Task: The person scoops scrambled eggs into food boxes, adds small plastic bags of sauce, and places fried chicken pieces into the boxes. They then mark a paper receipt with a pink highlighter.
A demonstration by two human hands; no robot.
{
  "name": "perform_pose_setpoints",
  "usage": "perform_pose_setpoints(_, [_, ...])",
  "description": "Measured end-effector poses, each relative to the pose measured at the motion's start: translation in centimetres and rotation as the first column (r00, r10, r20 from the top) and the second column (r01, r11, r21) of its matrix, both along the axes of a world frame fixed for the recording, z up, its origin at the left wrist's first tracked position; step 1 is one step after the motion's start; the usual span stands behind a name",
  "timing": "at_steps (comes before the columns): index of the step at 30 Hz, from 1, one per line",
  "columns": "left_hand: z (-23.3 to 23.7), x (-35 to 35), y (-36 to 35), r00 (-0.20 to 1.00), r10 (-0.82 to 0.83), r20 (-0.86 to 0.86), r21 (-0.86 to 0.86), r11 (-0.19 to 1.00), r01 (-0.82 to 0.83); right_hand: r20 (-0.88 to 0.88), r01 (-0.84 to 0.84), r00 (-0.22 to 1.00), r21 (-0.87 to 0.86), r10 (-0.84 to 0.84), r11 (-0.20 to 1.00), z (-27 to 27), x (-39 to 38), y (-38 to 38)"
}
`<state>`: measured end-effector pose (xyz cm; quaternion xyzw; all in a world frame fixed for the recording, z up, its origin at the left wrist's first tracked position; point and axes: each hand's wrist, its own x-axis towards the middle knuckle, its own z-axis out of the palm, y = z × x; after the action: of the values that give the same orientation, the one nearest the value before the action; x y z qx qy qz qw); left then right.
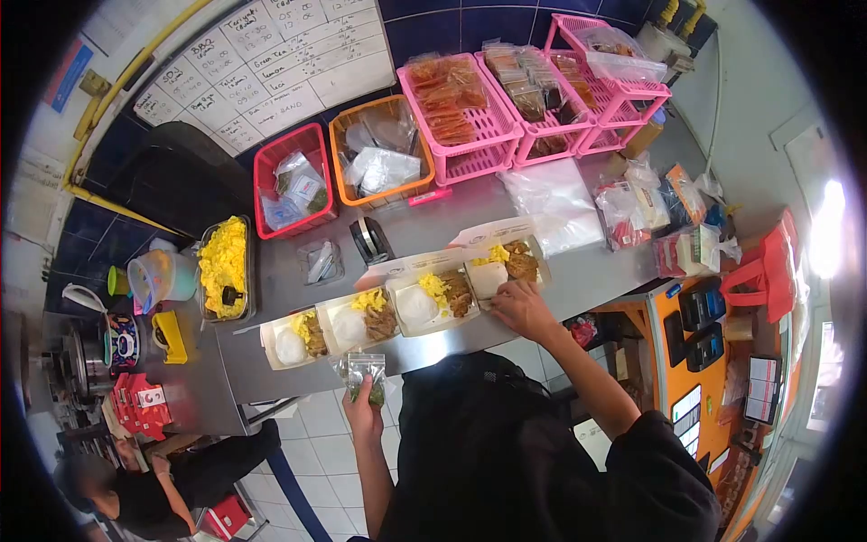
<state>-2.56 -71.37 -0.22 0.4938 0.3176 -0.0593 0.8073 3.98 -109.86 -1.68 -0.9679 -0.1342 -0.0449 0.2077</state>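
Several open paper food boxes stand in a row along the steel counter's front edge, each with white rice, yellow scrambled egg and brown meat. My left hand point(363, 406) grips a small clear zip bag point(366, 371) with green contents, just in front of the second box from the left point(358, 322). Over the front edge of the rightmost box point(489, 274), my right hand point(526, 313) points down with its fingers drawn together. Whatever is between those fingertips is hidden. Beside it stands another box point(418, 305), and the leftmost box point(291, 345) is at the far end.
Behind the boxes are a black tape roll point(370, 239), a red basket point(295, 185), an orange basket point(384, 154) and pink racks point(456, 117) with packets. A tub of scrambled egg point(226, 266) sits left. Plastic bags point(557, 206) lie right. A person point(135, 497) sits lower left.
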Motion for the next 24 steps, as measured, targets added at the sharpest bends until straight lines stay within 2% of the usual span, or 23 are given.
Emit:
perform_pose_setpoints(1, [0.0,0.0,-0.1,1.000,-0.001,0.000,-0.001,1.000,0.001,0.035,-0.024,0.999,-0.011,0.025,1.000,-1.5,-0.1,-0.1])
perform_pose_setpoints(5, [-0.1,0.2,-0.2,1.000,-0.003,-0.010,0.003,1.000,0.003,0.024,0.029,0.999,0.010,-0.029,1.000,-1.6,0.4,0.5])
perform_pose_setpoints(7, [-0.2,0.0,-0.2,1.000,-0.010,-0.004,0.005,1.000,0.010,-0.080,0.130,0.987,-0.103,-0.138,0.986,-0.7,0.7,1.1])
perform_pose_setpoints(11, [0.0,0.2,-0.9,1.000,-0.016,0.008,0.007,1.000,0.016,-0.110,0.134,0.982,-0.166,-0.153,0.977,-1.0,0.9,1.6])
perform_pose_setpoints(13, [-0.1,0.2,-1.0,1.000,-0.017,-0.008,-0.002,1.000,0.017,-0.231,0.170,0.955,-0.092,-0.188,0.981,-2.1,1.0,1.4])
perform_pose_setpoints(14, [0.0,0.2,-1.2,1.000,-0.024,-0.012,-0.003,1.000,0.024,-0.230,0.168,0.955,-0.093,-0.185,0.981,-1.7,1.1,1.3])
perform_pose_setpoints(16, [0.1,0.1,-1.3,1.000,-0.024,-0.019,0.000,1.000,0.024,-0.380,0.245,0.910,0.174,-0.164,0.954,-1.1,0.8,1.2])
perform_pose_setpoints(17, [0.0,0.1,-1.4,1.000,-0.023,-0.017,0.005,1.000,0.024,-0.380,0.239,0.911,0.175,-0.158,0.955,-0.4,0.5,1.4])
perform_pose_setpoints(19, [-0.1,0.1,-1.5,1.000,-0.021,-0.021,0.010,1.000,0.021,-0.120,0.094,0.989,0.026,-0.090,0.995,1.0,-0.6,1.7])
perform_pose_setpoints(20, [-0.1,0.2,-1.6,0.999,-0.029,-0.030,0.010,1.000,0.030,-0.123,0.095,0.988,0.026,-0.091,0.995,0.9,-0.9,2.0])
perform_pose_setpoints(22, [-0.1,0.5,-2.0,0.998,-0.043,-0.036,0.007,0.999,0.043,-0.145,0.107,0.981,-0.129,-0.126,0.986,0.9,-1.2,2.3])
perform_pose_setpoints(24, [0.7,0.8,-2.7,0.999,-0.034,-0.034,0.000,0.999,0.034,-0.155,0.105,0.980,-0.127,-0.124,0.986,0.4,-1.2,2.3])
